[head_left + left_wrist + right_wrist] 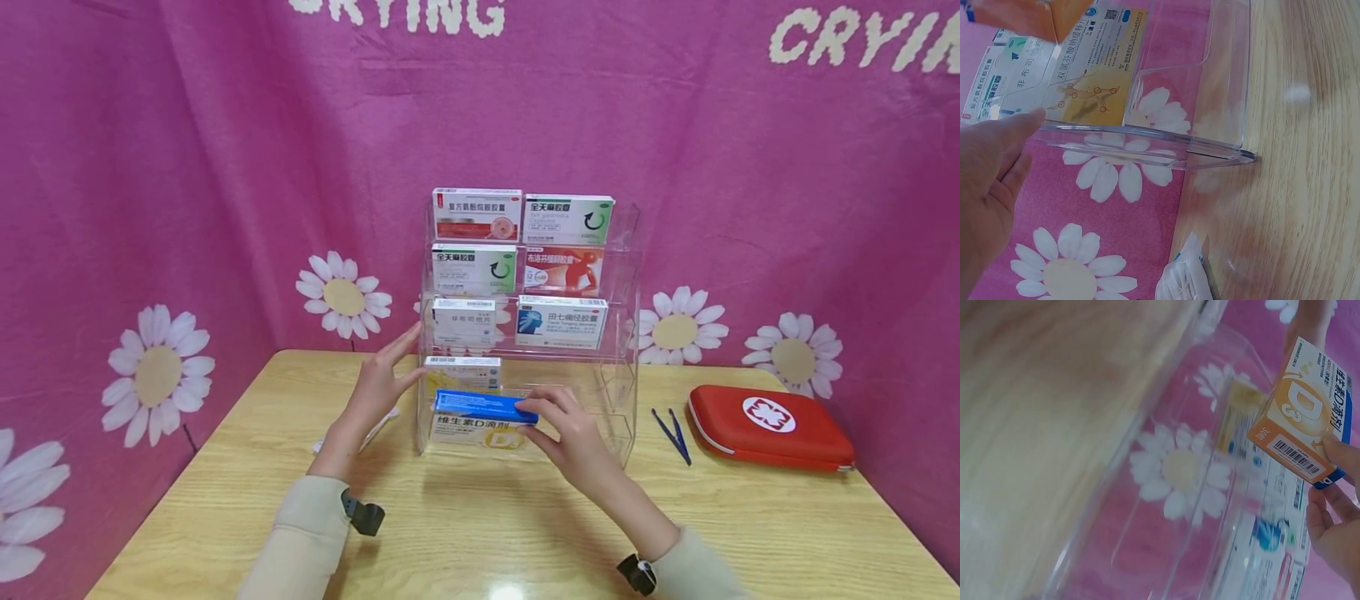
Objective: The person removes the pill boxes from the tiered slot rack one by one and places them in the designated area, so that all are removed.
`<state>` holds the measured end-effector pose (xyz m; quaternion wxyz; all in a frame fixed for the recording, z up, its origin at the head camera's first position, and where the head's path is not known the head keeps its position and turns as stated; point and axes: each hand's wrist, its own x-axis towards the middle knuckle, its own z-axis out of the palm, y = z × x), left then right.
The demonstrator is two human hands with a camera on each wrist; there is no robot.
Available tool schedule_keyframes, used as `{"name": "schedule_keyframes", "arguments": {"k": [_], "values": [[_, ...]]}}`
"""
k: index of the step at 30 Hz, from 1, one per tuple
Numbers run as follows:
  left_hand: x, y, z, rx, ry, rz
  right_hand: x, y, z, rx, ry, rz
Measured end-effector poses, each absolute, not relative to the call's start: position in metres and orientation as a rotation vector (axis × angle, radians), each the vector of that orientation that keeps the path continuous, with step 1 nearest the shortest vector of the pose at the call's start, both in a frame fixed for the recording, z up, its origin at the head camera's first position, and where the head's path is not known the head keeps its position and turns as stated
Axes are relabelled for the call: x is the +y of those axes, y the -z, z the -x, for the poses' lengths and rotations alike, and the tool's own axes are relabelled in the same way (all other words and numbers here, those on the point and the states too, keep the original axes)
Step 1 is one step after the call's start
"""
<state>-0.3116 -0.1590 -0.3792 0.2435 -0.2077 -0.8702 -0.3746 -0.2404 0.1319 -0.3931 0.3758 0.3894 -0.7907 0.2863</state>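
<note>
My right hand (573,433) pinches a vitamin D drops box (480,429) by its right end, thumb below and fingers on the blue top. In the right wrist view, the same box (1304,403) shows its orange end and D3 mark. It is held tilted in front of the bottom tier of a clear acrylic display rack (618,379). My left hand (378,383) touches the rack's left side with extended fingers; in the left wrist view its thumb lies at the rack's edge. Behind the held box, a yellow-and-white medicine box (461,372) stands in the rack.
Upper tiers carry several medicine boxes in two columns, among them a blue-pictured one (561,322) and a red one (564,270). Right of the rack lie blue tweezers (672,436) and a red zip case (768,427). A bag of cotton swabs (1185,275) lies left of the rack.
</note>
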Motion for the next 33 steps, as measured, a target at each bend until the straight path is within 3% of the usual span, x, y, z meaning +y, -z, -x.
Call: {"name": "schedule_keyframes", "arguments": {"k": [33], "values": [[-0.158,0.379,0.311,-2.394,1.021,0.547,0.045,0.426,0.241,-2.384,-0.781,-1.208]]}}
